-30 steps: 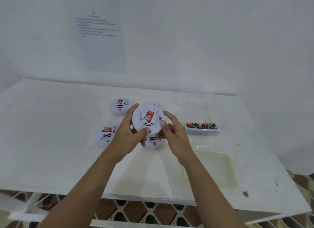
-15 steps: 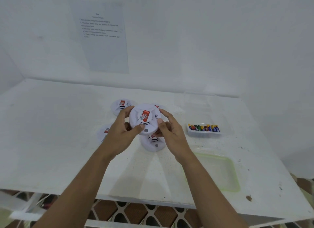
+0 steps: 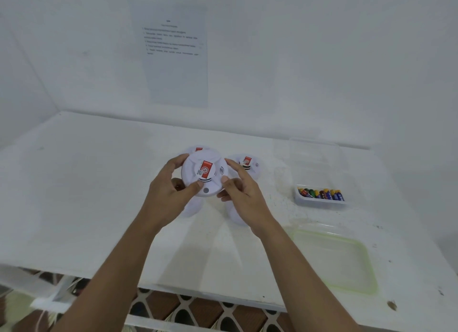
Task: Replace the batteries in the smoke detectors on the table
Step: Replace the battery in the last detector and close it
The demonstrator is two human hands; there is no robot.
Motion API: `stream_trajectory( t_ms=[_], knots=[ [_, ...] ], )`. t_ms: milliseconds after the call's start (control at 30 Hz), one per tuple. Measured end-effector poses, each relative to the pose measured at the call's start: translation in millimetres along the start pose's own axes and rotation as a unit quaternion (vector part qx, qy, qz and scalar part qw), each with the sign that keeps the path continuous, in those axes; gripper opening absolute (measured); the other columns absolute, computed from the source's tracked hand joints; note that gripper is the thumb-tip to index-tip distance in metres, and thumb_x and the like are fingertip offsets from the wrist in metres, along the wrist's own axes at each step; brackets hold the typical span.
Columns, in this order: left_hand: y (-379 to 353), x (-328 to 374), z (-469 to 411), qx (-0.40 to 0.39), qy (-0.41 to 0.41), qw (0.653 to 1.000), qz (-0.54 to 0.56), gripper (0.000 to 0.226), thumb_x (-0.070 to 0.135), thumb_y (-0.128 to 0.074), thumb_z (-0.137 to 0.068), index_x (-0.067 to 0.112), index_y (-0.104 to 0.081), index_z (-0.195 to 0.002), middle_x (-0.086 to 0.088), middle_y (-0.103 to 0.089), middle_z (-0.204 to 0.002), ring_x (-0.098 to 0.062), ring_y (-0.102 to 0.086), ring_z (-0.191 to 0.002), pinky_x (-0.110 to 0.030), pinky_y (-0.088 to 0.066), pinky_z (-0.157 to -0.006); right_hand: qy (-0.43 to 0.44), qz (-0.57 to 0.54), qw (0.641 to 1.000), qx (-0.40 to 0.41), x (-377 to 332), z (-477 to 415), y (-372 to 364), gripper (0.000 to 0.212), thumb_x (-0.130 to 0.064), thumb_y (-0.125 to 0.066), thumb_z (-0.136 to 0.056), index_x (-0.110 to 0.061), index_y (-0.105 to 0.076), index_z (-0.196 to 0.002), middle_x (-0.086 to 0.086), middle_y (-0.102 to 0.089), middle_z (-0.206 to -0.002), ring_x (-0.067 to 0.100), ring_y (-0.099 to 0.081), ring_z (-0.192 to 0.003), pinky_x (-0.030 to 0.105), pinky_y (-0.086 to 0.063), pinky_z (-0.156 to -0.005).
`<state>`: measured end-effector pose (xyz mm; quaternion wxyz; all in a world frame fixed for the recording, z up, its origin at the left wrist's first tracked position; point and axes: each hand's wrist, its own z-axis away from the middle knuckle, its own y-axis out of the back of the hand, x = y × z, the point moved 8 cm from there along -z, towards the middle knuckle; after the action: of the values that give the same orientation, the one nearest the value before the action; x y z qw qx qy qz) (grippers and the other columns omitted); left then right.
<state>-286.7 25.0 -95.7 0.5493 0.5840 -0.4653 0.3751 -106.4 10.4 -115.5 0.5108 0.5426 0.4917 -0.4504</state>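
Observation:
I hold a round white smoke detector (image 3: 203,175) with a red label above the white table (image 3: 86,195), face toward me. My left hand (image 3: 171,193) grips its left rim, thumb on the front near the lower edge. My right hand (image 3: 239,193) holds the right rim with fingers and thumb. Another detector (image 3: 247,164) lies on the table just right of the held one. One more detector (image 3: 197,149) peeks out behind it. Two others (image 3: 192,208) (image 3: 234,214) are mostly hidden under my hands. A small clear tray of coloured batteries (image 3: 321,195) sits to the right.
A clear lid with a green rim (image 3: 337,257) lies at the table's front right. An empty clear box (image 3: 313,153) stands behind the battery tray. A printed sheet (image 3: 174,56) hangs on the back wall. The table's front edge is close to me.
The view has shifted, so the detectors sit further left and higher. The held detector has turned slightly clockwise between my hands; my grip on it stays.

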Motion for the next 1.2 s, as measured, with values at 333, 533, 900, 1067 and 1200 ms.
stream_trajectory(
  t_ms=[333, 533, 900, 1067, 1200],
  knots=[
    [38.8, -24.1, 4.0, 0.016, 0.017, 1.000, 0.012, 0.061, 0.018, -0.077, -0.082, 0.035, -0.050, -0.134, 0.026, -0.064, -0.113, -0.014, -0.071, -0.088, -0.034, -0.057, -0.082, -0.017, 0.007, 1.000, -0.005, 2.6, -6.1, -42.1, 0.035, -0.029, -0.057, -0.102, -0.049, -0.051, -0.130, -0.003, -0.074, -0.102, 0.011, -0.072, -0.089, 0.036, -0.059, -0.092],
    [62.5, -33.4, 5.6, 0.015, 0.001, 1.000, 0.002, 0.063, 0.023, -0.078, -0.082, 0.035, -0.049, -0.136, 0.017, -0.057, -0.132, -0.013, -0.070, -0.091, -0.029, -0.056, -0.082, -0.020, 0.003, 1.000, -0.018, 0.8, -5.8, -68.5, 0.038, -0.028, -0.058, -0.102, -0.043, -0.051, -0.136, -0.002, -0.074, -0.107, 0.015, -0.073, -0.096, 0.034, -0.058, -0.093],
    [90.1, -39.2, 8.1, 0.043, -0.007, 0.999, -0.024, 0.066, 0.030, -0.079, -0.080, 0.034, -0.049, -0.139, 0.016, -0.060, -0.129, -0.006, -0.065, -0.100, -0.015, -0.052, -0.072, -0.023, 0.012, 0.999, -0.042, -8.7, -8.9, -91.9, 0.042, -0.023, -0.058, -0.102, -0.039, -0.050, -0.140, -0.007, -0.069, -0.111, 0.010, -0.072, -0.092, 0.023, -0.059, -0.081],
    [95.6, -42.2, 7.0, 0.054, -0.003, 0.998, -0.029, 0.067, 0.032, -0.078, -0.080, 0.033, -0.048, -0.140, 0.015, -0.060, -0.131, -0.008, -0.063, -0.104, -0.016, -0.052, -0.073, -0.035, 0.023, 0.998, -0.055, -9.5, -13.6, -96.9, 0.044, -0.023, -0.057, -0.102, -0.038, -0.048, -0.142, -0.004, -0.069, -0.113, 0.013, -0.072, -0.093, 0.028, -0.059, -0.084],
    [99.6, -43.2, 3.4, 0.064, -0.003, 0.998, -0.029, 0.067, 0.029, -0.079, -0.080, 0.032, -0.048, -0.140, 0.013, -0.059, -0.131, -0.012, -0.063, -0.105, -0.018, -0.052, -0.072, -0.043, 0.027, 0.997, -0.058, -8.6, -19.1, -100.6, 0.044, -0.023, -0.057, -0.101, -0.039, -0.048, -0.141, -0.004, -0.069, -0.115, 0.014, -0.072, -0.092, 0.031, -0.059, -0.085]
  ],
)
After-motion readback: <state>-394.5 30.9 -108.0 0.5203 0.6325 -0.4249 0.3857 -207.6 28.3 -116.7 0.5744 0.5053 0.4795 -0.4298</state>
